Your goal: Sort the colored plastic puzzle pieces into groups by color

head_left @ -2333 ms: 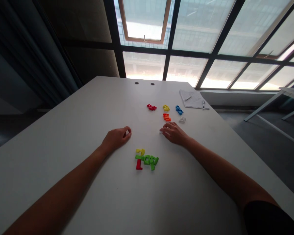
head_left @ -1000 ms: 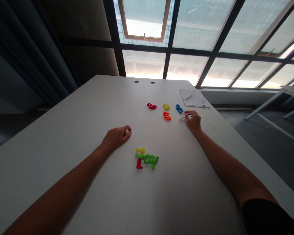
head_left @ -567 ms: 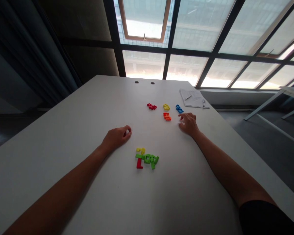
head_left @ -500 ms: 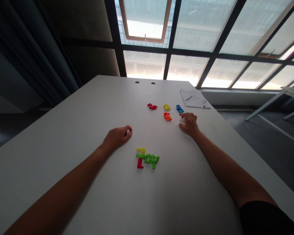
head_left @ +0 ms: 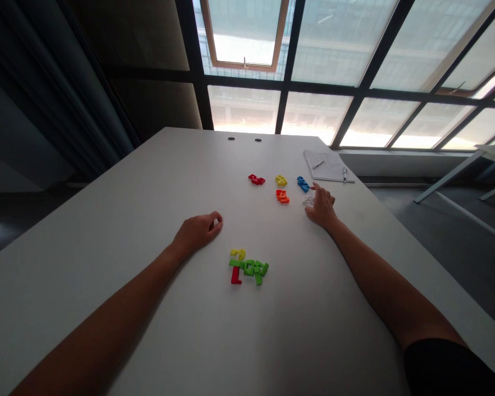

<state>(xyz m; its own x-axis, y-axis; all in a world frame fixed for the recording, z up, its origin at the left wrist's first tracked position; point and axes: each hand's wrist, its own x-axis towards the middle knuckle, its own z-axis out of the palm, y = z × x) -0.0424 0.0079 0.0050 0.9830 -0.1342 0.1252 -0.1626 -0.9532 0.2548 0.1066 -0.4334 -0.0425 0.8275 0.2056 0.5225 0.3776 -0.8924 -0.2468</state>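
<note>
My left hand (head_left: 197, 230) rests on the white table, fingers curled in and thumb bent against them, with no object showing. Nearer to me lies a cluster of plastic pieces: a yellow piece (head_left: 238, 254), several green pieces (head_left: 249, 268) and a red L-shaped piece (head_left: 235, 275). My right hand (head_left: 323, 205) is farther out, its index finger stretched towards the blue pieces (head_left: 302, 184) and the others loosely bent. White pieces (head_left: 308, 201) lie beside and partly beneath it. I cannot see any piece in its grip.
Small piles of red pieces (head_left: 256, 180), yellow pieces (head_left: 281, 180) and orange pieces (head_left: 282, 197) lie left of my right hand. Written paper (head_left: 330, 165) with pens is at the table's (head_left: 148, 181) far right edge. Windows stand behind; a dark curtain (head_left: 66, 88) hangs at left.
My right hand has shifted slightly right, its index finger now stretched out farther, and more of the white pieces shows. The left hand stays in place.
</note>
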